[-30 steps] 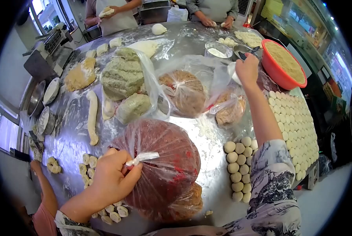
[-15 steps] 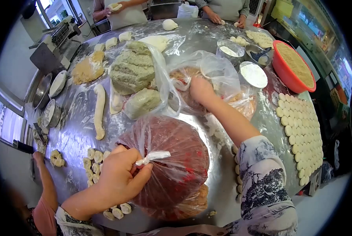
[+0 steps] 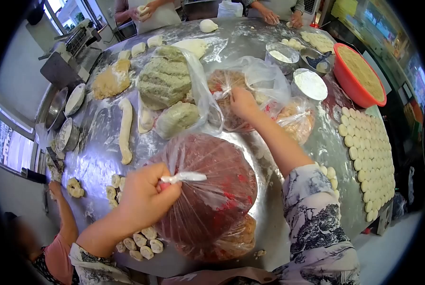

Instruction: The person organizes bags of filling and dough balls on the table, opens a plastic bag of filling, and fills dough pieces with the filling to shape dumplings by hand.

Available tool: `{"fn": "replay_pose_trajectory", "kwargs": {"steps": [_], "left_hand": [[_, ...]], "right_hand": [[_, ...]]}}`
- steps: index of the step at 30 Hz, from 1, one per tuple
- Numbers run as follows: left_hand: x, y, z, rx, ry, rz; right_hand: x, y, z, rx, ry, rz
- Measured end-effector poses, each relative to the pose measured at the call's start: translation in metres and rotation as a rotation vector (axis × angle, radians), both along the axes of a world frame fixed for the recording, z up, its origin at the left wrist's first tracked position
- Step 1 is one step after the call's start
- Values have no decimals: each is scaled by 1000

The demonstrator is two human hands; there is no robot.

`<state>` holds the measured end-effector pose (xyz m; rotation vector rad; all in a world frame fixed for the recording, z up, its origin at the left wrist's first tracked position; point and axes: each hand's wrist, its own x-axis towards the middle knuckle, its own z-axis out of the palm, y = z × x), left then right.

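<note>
My left hand (image 3: 148,194) grips the twisted neck of a large clear bag of dark red filling (image 3: 207,190), which stands near the front edge over a bag of orange-brown filling (image 3: 231,237). Farther back, my right hand (image 3: 243,103) is closed at the knotted neck of a bag of brown filling (image 3: 227,80). Left of that bag, green dough (image 3: 165,78) sits in an open clear bag. A smaller tied bag of tan filling (image 3: 295,118) lies right of my right wrist.
Around the metal table (image 3: 103,116) are a red basin (image 3: 359,76), a flour bowl (image 3: 310,84), rows of dough discs (image 3: 367,156), a dough roll (image 3: 126,130) and metal bowls at left. Co-workers' hands (image 3: 269,15) are at the far edge; another person's arm (image 3: 65,213) is at lower left.
My right hand has moved left from the flour bowl to the brown filling bag's neck and closed there. The white scoop or cup it held is gone from it. My left hand keeps its grip.
</note>
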<state>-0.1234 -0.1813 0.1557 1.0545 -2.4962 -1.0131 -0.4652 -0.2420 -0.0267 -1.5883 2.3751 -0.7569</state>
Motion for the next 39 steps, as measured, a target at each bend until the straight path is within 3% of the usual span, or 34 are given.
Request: {"fn": "replay_pose_trajectory", "kwargs": {"steps": [2,5,8,12,15,17,20,23,26,29,32,34,35,36,38,39], "left_hand": [[-6,-6,4,50,56,3],[-17,-12,13,81,55,1],[-27,-17,25,58,57,41],[-52,-28,53,21,176,125],[-80,-47,67,-19,360,175],[-109,-45,81,-112,372,211],[-148,-55,76,35,544,137],[-181,-64,58,149,702,180],[-206,-90,32,146,820,228],[-221,-112,2,0,713,274],[-240,-118,-28,-214,540,205],[-249,-113,-52,-173,288,78],[-254,-118,-72,-178,122,-5],[-259,-116,-90,-231,123,34],[-265,-114,-96,-250,183,67],[-264,-113,-95,-244,205,78]], "right_hand": [[-9,5,12,42,33,92],[-7,30,5,-317,33,99],[19,81,41,-237,-117,-20],[33,165,73,182,-781,-81],[45,217,83,335,-1521,34],[58,227,99,263,-1611,180],[75,211,128,-2,-1509,232],[56,173,105,-354,-980,-36],[22,147,104,-630,-798,-75],[-5,120,88,-644,-741,-99],[-25,109,67,-318,-776,-218],[-29,93,8,-32,-460,-317],[-28,91,2,-12,-523,-370],[-27,89,-3,5,-584,-426],[-12,96,0,-156,-1180,-516],[-12,98,1,-175,-1177,-476]]}}
